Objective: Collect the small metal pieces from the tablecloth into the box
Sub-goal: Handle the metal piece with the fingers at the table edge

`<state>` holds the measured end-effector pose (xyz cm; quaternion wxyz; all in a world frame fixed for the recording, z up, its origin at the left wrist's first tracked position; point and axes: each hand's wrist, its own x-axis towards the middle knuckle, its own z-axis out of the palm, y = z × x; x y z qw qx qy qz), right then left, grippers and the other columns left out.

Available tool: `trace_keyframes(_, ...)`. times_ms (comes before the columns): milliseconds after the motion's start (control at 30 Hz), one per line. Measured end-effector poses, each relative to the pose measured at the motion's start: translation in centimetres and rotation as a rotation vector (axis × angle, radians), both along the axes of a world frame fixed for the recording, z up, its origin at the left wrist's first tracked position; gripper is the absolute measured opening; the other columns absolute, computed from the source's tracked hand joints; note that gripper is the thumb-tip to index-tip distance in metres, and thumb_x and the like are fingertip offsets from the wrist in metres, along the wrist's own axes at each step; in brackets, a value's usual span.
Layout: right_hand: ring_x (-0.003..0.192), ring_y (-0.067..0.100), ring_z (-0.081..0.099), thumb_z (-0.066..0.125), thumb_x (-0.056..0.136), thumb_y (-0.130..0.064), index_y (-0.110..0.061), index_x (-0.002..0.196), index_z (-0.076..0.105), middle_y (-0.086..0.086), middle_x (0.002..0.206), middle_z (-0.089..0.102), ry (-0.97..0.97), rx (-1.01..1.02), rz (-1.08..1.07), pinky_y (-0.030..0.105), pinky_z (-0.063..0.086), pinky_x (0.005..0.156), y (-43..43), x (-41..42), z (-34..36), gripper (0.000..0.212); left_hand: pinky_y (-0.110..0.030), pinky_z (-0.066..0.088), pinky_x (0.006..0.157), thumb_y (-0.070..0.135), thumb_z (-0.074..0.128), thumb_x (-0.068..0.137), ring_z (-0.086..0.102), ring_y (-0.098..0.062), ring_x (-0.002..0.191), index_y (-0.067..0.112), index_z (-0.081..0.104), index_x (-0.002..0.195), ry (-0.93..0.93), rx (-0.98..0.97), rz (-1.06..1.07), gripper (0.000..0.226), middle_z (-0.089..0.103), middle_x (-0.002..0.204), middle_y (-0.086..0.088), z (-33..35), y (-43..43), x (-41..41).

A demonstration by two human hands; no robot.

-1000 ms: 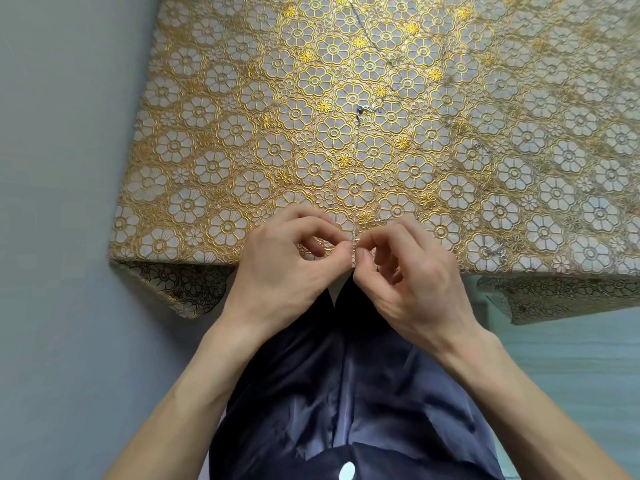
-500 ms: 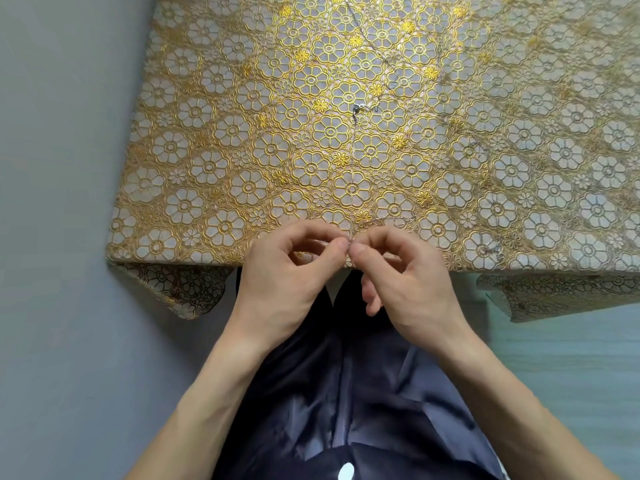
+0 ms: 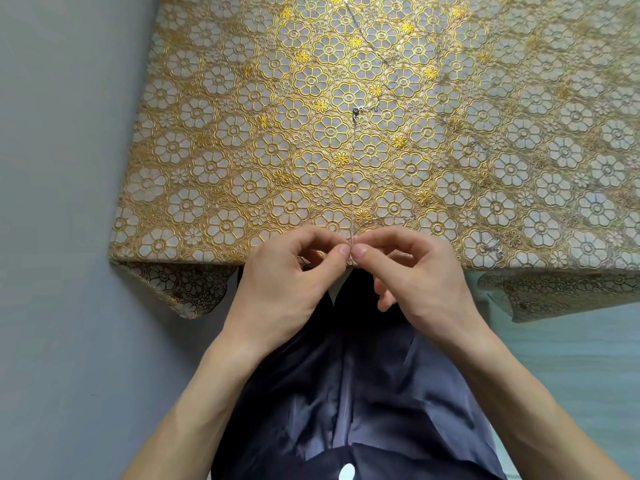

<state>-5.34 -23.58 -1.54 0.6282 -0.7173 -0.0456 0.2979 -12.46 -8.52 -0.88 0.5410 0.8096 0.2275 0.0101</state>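
My left hand (image 3: 294, 282) and my right hand (image 3: 420, 278) meet at the table's front edge, thumb and forefinger tips pressed together. Both pinch the end of a thin silver chain (image 3: 391, 219), which trails off to the right over the gold flowered tablecloth (image 3: 214, 161). A small metal clasp (image 3: 356, 111) lies near the cloth's middle. Another small metal piece (image 3: 496, 250) lies close to the front edge at the right. A fine chain (image 3: 389, 60) runs across the far part of the cloth. No box is in view.
The cloth hangs over the front edge at both corners (image 3: 187, 289). A grey floor (image 3: 62, 237) lies to the left of the table. My dark trousers (image 3: 346, 393) fill the lower middle.
Both hands have stayed pinched together at the front edge, with the fingertips shifting slightly upward onto the cloth. The lower fingers of my right hand have uncurled a little.
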Motion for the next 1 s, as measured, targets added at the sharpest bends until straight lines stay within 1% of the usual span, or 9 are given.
trace_keyframes(100,0.049,0.013,0.059,0.075,0.089,-0.018,-0.024,0.084,0.076,-0.001,0.063,0.065,-0.158,-0.108,0.029,0.034,0.053,0.044,-0.3,0.2,-0.3,0.008,-0.007,0.039,0.060,0.028,0.073,0.090,0.060,0.006,0.064,0.031,0.074,0.087,0.007,0.127,-0.028,0.005,0.065,0.070,0.032,0.2,-0.1,-0.1)
trace_keyframes(200,0.056,0.015,0.063,0.073,0.087,-0.028,-0.027,0.087,0.075,-0.013,0.069,0.063,-0.401,-0.219,0.116,0.041,0.057,0.053,-0.5,0.5,-0.7,0.002,-0.024,0.051,0.073,0.035,0.069,0.093,0.062,0.001,0.075,0.031,0.074,0.092,0.011,0.255,-0.079,0.006,0.068,0.079,0.023,0.1,0.2,-0.2)
trace_keyframes(267,0.058,0.014,0.062,0.072,0.087,-0.027,-0.027,0.088,0.074,-0.016,0.074,0.060,-0.518,-0.233,0.179,0.031,0.055,0.054,-0.6,0.7,-0.9,0.003,-0.036,0.053,0.078,0.044,0.062,0.092,0.062,-0.002,0.082,0.032,0.072,0.093,0.031,0.335,-0.113,0.016,0.069,0.084,0.019,0.0,0.4,-0.3)
trace_keyframes(367,0.062,0.005,0.057,0.070,0.088,-0.024,-0.023,0.089,0.073,-0.016,0.077,0.057,-0.645,-0.252,0.254,0.009,0.041,0.060,-0.5,1.1,-1.0,0.003,-0.040,0.052,0.078,0.049,0.054,0.089,0.060,-0.006,0.085,0.034,0.069,0.093,0.051,0.389,-0.138,0.022,0.068,0.086,0.018,0.0,0.6,-0.2)
trace_keyframes(467,0.065,0.003,0.053,0.067,0.086,-0.025,-0.020,0.086,0.070,-0.012,0.076,0.058,-0.716,-0.294,0.291,0.011,0.039,0.064,-0.3,1.2,-1.3,0.007,-0.039,0.050,0.077,0.048,0.054,0.089,0.055,-0.005,0.084,0.033,0.069,0.094,0.047,0.455,-0.158,0.022,0.067,0.085,0.017,0.0,0.5,-0.2)
trace_keyframes(600,0.066,0.006,0.056,0.063,0.086,-0.030,-0.022,0.085,0.067,-0.011,0.072,0.056,-0.676,-0.294,0.273,0.018,0.045,0.065,-0.3,1.3,-1.3,0.010,-0.039,0.051,0.077,0.051,0.052,0.089,0.057,-0.006,0.084,0.035,0.068,0.094,0.069,0.436,-0.144,0.023,0.067,0.084,0.017,0.0,0.4,-0.1)
trace_keyframes(700,0.066,0.017,0.064,0.063,0.087,-0.036,-0.027,0.086,0.065,-0.011,0.070,0.056,-0.466,-0.245,0.264,0.042,0.056,0.061,-0.4,1.1,-1.3,0.009,-0.039,0.054,0.079,0.053,0.054,0.086,0.062,-0.004,0.084,0.037,0.068,0.091,0.086,0.361,-0.120,0.022,0.068,0.085,0.017,0.0,0.6,0.0)
trace_keyframes(767,0.062,0.020,0.065,0.064,0.089,-0.035,-0.027,0.087,0.064,-0.011,0.067,0.056,-0.386,-0.212,0.255,0.049,0.057,0.057,-0.3,0.8,-1.3,0.009,-0.040,0.054,0.079,0.053,0.057,0.083,0.064,-0.005,0.084,0.036,0.069,0.088,0.090,0.312,-0.106,0.021,0.069,0.085,0.017,0.0,0.6,0.1)
trace_keyframes(1000,0.050,0.008,0.060,0.064,0.096,-0.018,-0.022,0.086,0.064,-0.008,0.058,0.053,-0.173,-0.094,0.224,0.027,0.050,0.044,-0.1,0.7,-0.9,0.011,-0.039,0.055,0.079,0.048,0.060,0.081,0.067,-0.005,0.084,0.034,0.070,0.086,0.064,0.262,-0.112,0.018,0.071,0.085,0.017,0.3,0.7,0.1)
